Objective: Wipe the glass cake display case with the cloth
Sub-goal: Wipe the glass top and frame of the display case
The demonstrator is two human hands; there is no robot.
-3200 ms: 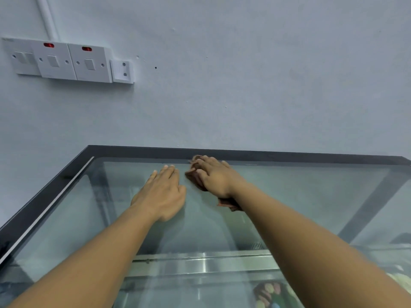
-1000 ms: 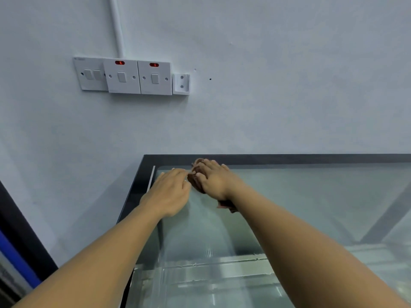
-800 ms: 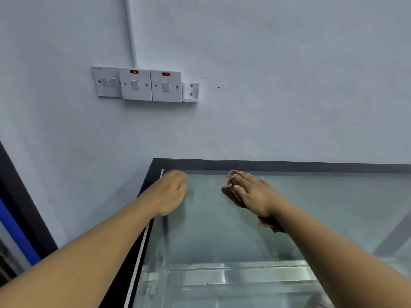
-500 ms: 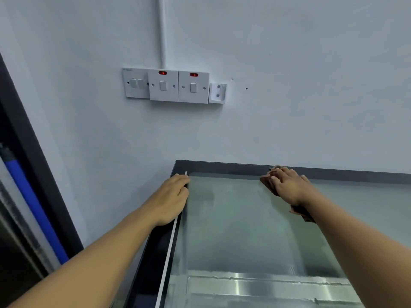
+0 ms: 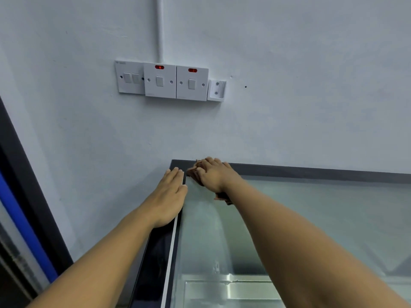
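- Cloth (image 5: 192, 172): brown, wadded, on the glass top (image 5: 300, 218) of the display case, right at its far left corner. Only its edges show, ahead of the fingers and behind the wrist.
- Right hand (image 5: 213, 175): palm down on the cloth, fingers stretched forward and only slightly bent. It presses the wad flat, with no pinch and no fist. Fingertips reach the dark back frame (image 5: 311, 171).
- Left hand (image 5: 170, 194): flat and empty, fingers straight and together, resting on the left frame edge, where the white strip (image 5: 172, 247) runs. Looks like a brace.
- Change: half a second ago the cloth hand was further right along the back edge, well apart from the left hand. It has swept leftward along that edge, and the two hands now sit just beside each other at the corner. The left hand has barely shifted on its edge.
- Reading: a back-edge stroke has probably reached its end in the corner. The near part of the glass shows faint curved streaks. I cannot tell whether they are wiped tracks or reflection. Judged mid-task, with most of the top and the side panes likely still to do.
- Inside, through the glass: a metal shelf (image 5: 233, 287) near the front.
- Around: pale wall (image 5: 300, 85) directly behind the case, a row of switch plates (image 5: 163, 81) with two red lamps lit, and a blue strip (image 5: 20, 218) at far left.
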